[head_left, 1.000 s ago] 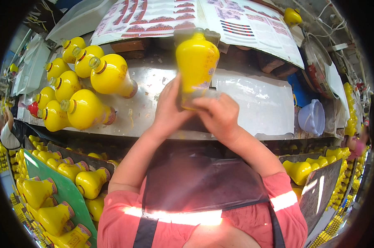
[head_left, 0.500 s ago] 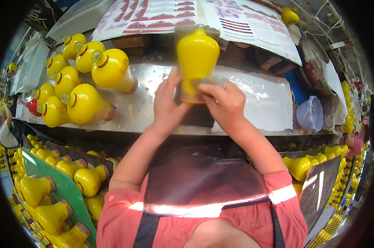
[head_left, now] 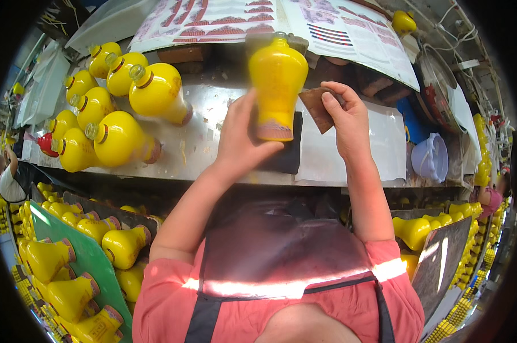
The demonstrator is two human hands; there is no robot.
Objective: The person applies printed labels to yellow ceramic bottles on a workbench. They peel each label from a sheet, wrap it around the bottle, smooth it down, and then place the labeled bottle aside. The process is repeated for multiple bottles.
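A glossy yellow bottle (head_left: 278, 77) with a clear glass neck lies on its side, neck pointing away from me. Its narrow end carries a pinkish patterned band (head_left: 275, 130). My left hand (head_left: 235, 134) cups that end, fingers along the left side and thumb below the base. Part of a black pad (head_left: 287, 157) shows under the bottle. Just right of the bottle, my right hand (head_left: 348, 117) pinches a flat brown scraper-like piece (head_left: 316, 111) between thumb and fingers, apart from the bottle.
Several yellow bottles (head_left: 118, 139) stand on the metal table at left. Decal sheets (head_left: 350, 46) lie at the back; a white sheet (head_left: 352, 148) and a lilac bucket (head_left: 429, 157) are at right. More yellow bottles (head_left: 124, 246) fill racks beside me. Other people are at both edges.
My right hand has drawn back to the right from the bottle's lower part, bringing the brown piece into plain view. The patterned band now shows. My left hand stays at the base.
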